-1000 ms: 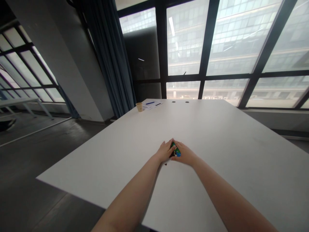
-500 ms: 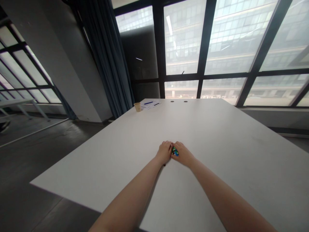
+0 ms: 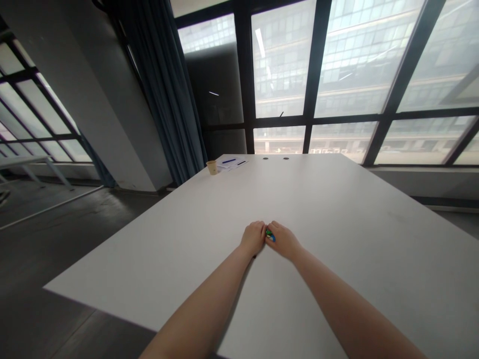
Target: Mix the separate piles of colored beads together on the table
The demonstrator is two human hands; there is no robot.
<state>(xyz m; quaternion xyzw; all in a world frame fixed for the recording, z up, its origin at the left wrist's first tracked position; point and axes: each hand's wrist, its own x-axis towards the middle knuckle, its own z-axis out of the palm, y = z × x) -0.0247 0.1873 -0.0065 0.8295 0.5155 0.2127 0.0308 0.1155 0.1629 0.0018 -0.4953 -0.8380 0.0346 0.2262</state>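
Both of my hands meet over the middle of the white table (image 3: 209, 239), around a small multicoloured object (image 3: 270, 235). Green, blue and pale patches of it show between the hands; the rest is covered, and its exact kind cannot be made out. My left hand (image 3: 254, 237) is curled round its left side, fingers bent. From the right, my right hand (image 3: 283, 239) grips it with fingers over the top and the thumb low. A tiny dark spot (image 3: 254, 257) shows by my left wrist, too small to name.
At the far left corner of the table stands a tan paper cup (image 3: 212, 168), beside papers (image 3: 229, 165) with a blue pen (image 3: 229, 161) and a dark pen (image 3: 241, 163). Two dark discs (image 3: 286, 158) lie near the far edge. Windows and a blue curtain (image 3: 168, 89) are behind.
The hands have closed in a little on the multicoloured object, so less of it shows and its visible colours differ. The view has shifted slightly.
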